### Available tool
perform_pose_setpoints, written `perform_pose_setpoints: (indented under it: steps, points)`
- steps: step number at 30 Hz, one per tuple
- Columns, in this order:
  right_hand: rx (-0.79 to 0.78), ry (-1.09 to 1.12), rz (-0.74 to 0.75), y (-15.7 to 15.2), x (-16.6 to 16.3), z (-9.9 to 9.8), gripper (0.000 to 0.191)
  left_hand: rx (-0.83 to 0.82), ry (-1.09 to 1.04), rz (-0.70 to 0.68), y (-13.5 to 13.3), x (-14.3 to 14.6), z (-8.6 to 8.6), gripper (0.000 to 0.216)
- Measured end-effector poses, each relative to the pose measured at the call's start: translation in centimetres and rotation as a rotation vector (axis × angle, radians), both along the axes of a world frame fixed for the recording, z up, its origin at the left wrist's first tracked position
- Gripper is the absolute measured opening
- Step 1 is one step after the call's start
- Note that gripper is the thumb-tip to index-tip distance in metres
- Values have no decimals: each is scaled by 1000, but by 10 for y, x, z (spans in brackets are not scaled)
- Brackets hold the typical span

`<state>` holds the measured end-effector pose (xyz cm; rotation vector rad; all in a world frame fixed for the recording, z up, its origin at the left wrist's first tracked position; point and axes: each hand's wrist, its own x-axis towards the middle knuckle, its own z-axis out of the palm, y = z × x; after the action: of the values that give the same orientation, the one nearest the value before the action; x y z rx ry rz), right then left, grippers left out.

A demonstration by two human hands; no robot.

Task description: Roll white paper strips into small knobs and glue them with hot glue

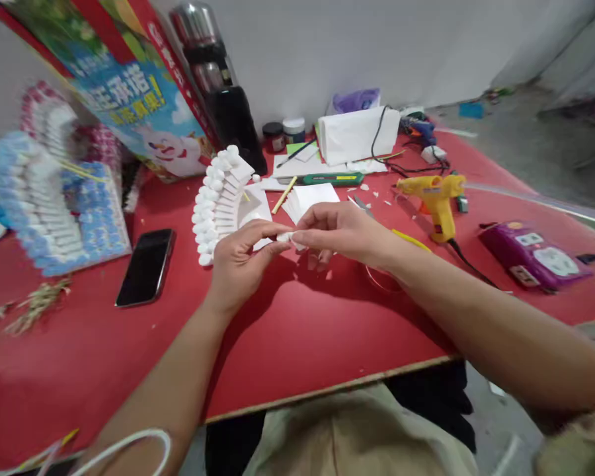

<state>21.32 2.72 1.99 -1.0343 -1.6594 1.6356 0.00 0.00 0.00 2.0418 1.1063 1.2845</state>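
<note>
Above the middle of the red table, my left hand (245, 261) and my right hand (334, 231) meet fingertip to fingertip. Both pinch one small white piece (285, 237); it looks like rolled or folded paper, though the fingers cover much of it. Just left of my hands stands a curved white paper model (223, 205), edged with a row of round white rolls. Behind my hands lie a stack of white paper sheets (312, 198) and a short yellow stick (284, 195). A yellow glue gun (439, 201) rests to the right of my right hand.
A black phone (146, 268) lies at left, near a blue and white paper model (59, 205). At the back are a green utility knife (322, 178), a steel flask (203, 46), small jars (293, 130) and a printed box (129, 86). A purple power strip (535, 254) sits right.
</note>
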Motion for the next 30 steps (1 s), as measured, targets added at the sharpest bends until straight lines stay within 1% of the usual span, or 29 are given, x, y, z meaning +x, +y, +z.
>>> perform_pose_setpoints:
  steps: [2, 5, 8, 10, 12, 14, 17, 19, 22, 24, 25, 26, 27, 29, 30]
  points:
    - [9, -26, -15, -2, 0, -1, 25, -2, 6, 9, -1, 2, 0, 10]
    - [139, -122, -64, -5, -1, -2, 18, -42, -14, 30, -2, 4, 0, 9]
    - [418, -255, -152, -8, -4, -3, 12, -132, -75, 62, -4, 7, -1, 10]
    - [603, -295, -204, -10, -6, -4, 11, -195, -136, 82, -5, 10, -2, 13]
    - [718, -295, -213, -12, -7, -6, 11, -247, -205, 90, -5, 12, -2, 16]
    - [777, -288, -184, -14, -7, -8, 11, -288, -271, 81, -5, 13, -3, 18]
    - [819, -265, -115, -14, -5, -9, 11, -323, -334, 38, -4, 13, -4, 23]
    - [844, -252, -83, -14, -3, -9, 12, -332, -341, 14, -4, 12, -4, 24]
    - [856, -245, -58, -14, -2, -8, 14, -323, -304, -4, -5, 8, -2, 21]
    - [791, -220, -52, -15, -3, -6, 15, -293, -270, -22, -4, 6, 0, 18]
    - [705, -182, -47, -15, -4, -5, 17, -266, -255, -28, -4, 5, 1, 17]
    - [576, -125, -46, -14, -5, -3, 21, -235, -238, -28, -4, 4, 2, 16]
    - [408, -52, -51, -13, -6, -2, 25, -199, -222, -20, -4, 3, 3, 14]
    - [22, 107, -57, -9, -8, 1, 33, -121, -188, 7, -3, 2, 4, 13]
    - [-157, 173, -47, -7, -8, 1, 34, -89, -177, 14, -3, 2, 4, 14]
